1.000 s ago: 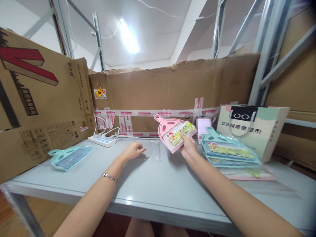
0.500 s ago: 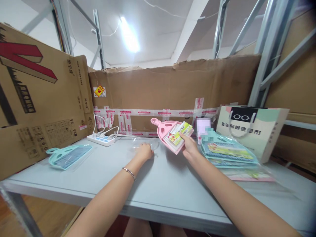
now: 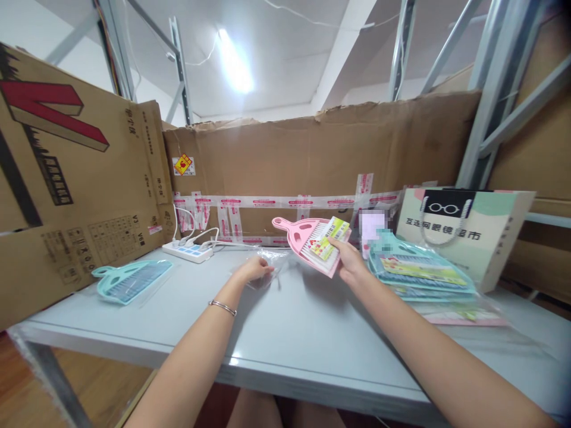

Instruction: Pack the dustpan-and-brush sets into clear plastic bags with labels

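Observation:
Gripped at its lower right edge, a pink dustpan [image 3: 297, 235] with a white-bristled brush [image 3: 317, 242] and a yellow-green label card [image 3: 329, 236] is held above the table by my right hand [image 3: 351, 261]. The dustpan's handle points up and left. My left hand [image 3: 256, 270] is closed on a clear plastic bag [image 3: 271, 261], which lies crumpled on the table beside the dustpan. To the left lies a turquoise dustpan [image 3: 107, 285] with a blue-bristled brush. At right, turquoise dustpan sets [image 3: 422, 270] in clear wrapping are stacked, with a pink edge showing beneath.
A white power strip [image 3: 187, 252] with plugged-in cables sits at the back left. Large cardboard boxes stand at left [image 3: 89, 184] and along the back [image 3: 285, 160]. A paper bag [image 3: 464, 232] with a glasses print stands behind the stack on the grey table [image 3: 276, 345].
My left hand has shifted slightly left and up, and the clear bag shows more plainly. The pink dustpan stays in my right hand, tilted a little differently. The view has turned slightly.

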A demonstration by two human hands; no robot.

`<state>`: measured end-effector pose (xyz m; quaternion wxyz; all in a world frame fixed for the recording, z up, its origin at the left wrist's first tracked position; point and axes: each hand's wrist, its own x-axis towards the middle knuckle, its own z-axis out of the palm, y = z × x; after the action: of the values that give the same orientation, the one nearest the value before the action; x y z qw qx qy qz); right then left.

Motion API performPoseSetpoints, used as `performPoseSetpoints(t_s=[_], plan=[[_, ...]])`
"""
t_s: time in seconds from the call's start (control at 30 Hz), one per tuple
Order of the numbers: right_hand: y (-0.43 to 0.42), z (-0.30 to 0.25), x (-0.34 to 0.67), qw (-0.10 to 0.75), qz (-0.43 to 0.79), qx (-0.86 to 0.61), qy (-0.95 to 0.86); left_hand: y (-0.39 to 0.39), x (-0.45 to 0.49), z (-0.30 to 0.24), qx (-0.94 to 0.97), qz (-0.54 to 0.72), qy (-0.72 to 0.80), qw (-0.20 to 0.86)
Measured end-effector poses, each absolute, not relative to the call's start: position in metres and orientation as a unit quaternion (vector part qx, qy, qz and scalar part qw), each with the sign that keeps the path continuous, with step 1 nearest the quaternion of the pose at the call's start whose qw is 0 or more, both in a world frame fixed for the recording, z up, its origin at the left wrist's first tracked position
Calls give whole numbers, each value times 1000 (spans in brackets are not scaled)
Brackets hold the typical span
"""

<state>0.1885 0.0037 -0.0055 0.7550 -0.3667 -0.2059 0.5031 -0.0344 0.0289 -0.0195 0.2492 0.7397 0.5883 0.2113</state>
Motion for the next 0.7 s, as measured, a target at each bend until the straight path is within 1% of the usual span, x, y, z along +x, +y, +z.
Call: performPoseSetpoints(t_s=[0.23, 0.4, 0.5, 0.7], plan=[[3, -3, 188, 750, 507, -363, -219, 26, -28, -23, 732, 227, 578, 280], [1, 1, 191, 740, 521, -364, -221, 22, -30, -20, 738, 209, 580, 274], [2, 2, 193, 738, 519, -368, -225, 24, -34, -17, 738, 211, 603, 217], [1, 1, 196, 711, 504, -405, -276, 31, -46, -10, 709, 270, 648, 71]])
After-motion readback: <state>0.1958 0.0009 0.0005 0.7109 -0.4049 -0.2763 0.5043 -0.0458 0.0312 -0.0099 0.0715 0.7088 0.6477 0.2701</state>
